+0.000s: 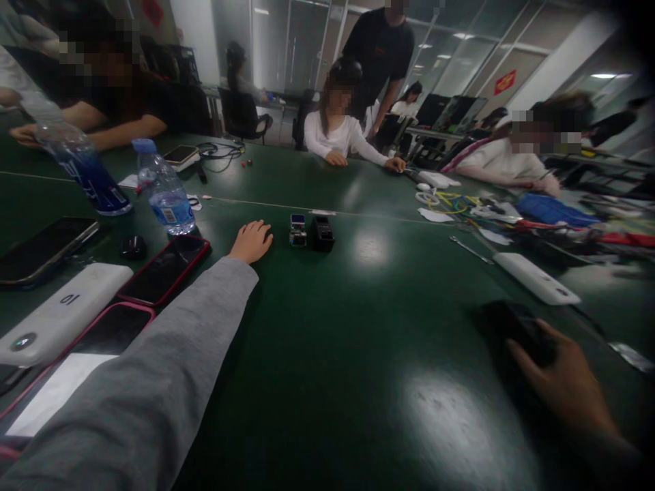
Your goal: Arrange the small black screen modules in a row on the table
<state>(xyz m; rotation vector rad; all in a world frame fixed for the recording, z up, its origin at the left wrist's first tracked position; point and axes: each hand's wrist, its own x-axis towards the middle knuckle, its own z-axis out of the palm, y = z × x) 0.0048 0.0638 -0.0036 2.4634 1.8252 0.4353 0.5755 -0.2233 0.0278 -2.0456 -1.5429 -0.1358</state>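
My left hand [251,241] lies palm down on the green table, fingers stretched out, holding nothing. A little to its right stand a small electronic module [297,230] with a blue-lit screen and a small black case [323,233], side by side and apart from the hand. At the right, my right hand [569,375] grips a dark phone-sized object [516,331] between thumb and fingers, low over the table. Motion blur hides what exactly it is.
Phones, among them a red-edged phone [166,271], a white power bank [66,310] and two bottles, one a clear water bottle [164,187], crowd the left. Another white power bank [536,278] and tangled cables [450,202] lie at right. Several people sit around the table [327,327].
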